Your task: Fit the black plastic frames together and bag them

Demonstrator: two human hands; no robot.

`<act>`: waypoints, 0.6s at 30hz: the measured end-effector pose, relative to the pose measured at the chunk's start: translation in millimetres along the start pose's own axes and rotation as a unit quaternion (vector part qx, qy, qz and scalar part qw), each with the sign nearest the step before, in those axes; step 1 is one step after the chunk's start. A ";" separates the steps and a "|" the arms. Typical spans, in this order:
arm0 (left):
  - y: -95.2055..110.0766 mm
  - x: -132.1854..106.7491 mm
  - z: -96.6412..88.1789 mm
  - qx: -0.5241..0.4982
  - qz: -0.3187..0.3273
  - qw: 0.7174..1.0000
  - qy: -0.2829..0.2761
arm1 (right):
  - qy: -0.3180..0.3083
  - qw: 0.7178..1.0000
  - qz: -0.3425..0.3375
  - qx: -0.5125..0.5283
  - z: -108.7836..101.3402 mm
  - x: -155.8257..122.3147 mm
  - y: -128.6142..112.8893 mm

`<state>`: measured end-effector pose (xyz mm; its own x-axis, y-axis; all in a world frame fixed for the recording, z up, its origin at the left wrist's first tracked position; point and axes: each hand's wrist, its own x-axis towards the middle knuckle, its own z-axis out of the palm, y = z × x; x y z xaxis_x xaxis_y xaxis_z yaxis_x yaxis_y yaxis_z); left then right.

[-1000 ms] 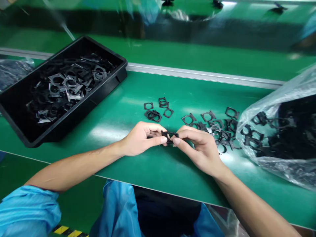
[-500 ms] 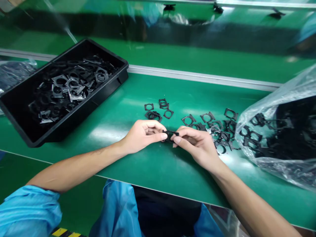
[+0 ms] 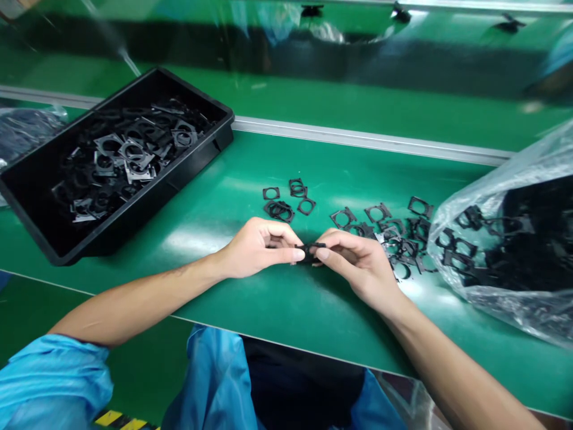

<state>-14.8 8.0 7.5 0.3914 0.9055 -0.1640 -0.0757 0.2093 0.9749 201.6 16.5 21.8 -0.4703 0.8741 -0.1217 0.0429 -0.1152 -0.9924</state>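
My left hand and my right hand meet over the green table, fingertips pinched on the two ends of one small black plastic frame part. Both hands are closed on it, just above the table top. Behind the hands lies a small group of black frames and rings. A larger scatter of the same black frames lies right of my right hand.
A black tray with several black frames stands at the left. A clear plastic bag full of black parts lies at the right. A metal rail runs across behind. Another plastic bag sits at the far left.
The hands stay together on the part. Their fingertips have shifted slightly and the part now lies flatter between them.
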 end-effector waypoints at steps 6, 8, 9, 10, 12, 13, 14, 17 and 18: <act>-1.1 1.5 1.2 -0.029 -0.013 1.000 0.000 | -0.032 0.997 0.017 0.072 -1.3 2.0 3.4; -0.9 1.4 1.6 -0.040 -0.019 0.999 -0.004 | -0.032 0.996 0.015 0.085 -2.1 2.3 3.6; -0.8 1.4 1.6 -0.046 -0.021 0.999 -0.008 | -0.030 0.996 0.012 0.084 -2.5 2.3 3.5; -0.6 1.3 1.6 -0.051 -0.023 0.998 -0.012 | -0.027 0.996 0.011 0.080 -2.8 2.1 3.4; -0.5 1.3 1.4 -0.055 -0.027 0.998 -0.021 | -0.022 0.997 0.012 0.069 -3.2 1.6 3.2; -0.6 1.2 1.2 -0.055 -0.029 0.998 -0.023 | -0.020 0.998 0.016 0.066 -3.2 1.4 3.3; -0.8 1.2 0.9 -0.053 -0.031 0.998 -0.024 | -0.019 0.997 0.022 0.066 -3.0 1.3 3.5; -2.6 1.3 0.5 -0.041 -0.037 0.998 -0.010 | -0.013 0.995 0.039 0.088 -1.9 1.8 4.7; -3.6 1.4 0.6 -0.038 -0.036 0.999 0.000 | -0.009 0.994 0.041 0.097 -1.5 2.3 5.2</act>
<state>-13.4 8.3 3.9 0.3976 0.8873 -0.2338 -0.1161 0.3014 0.9464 202.2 18.6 16.3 -0.4874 0.8497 -0.2010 -0.0883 -0.2770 -0.9568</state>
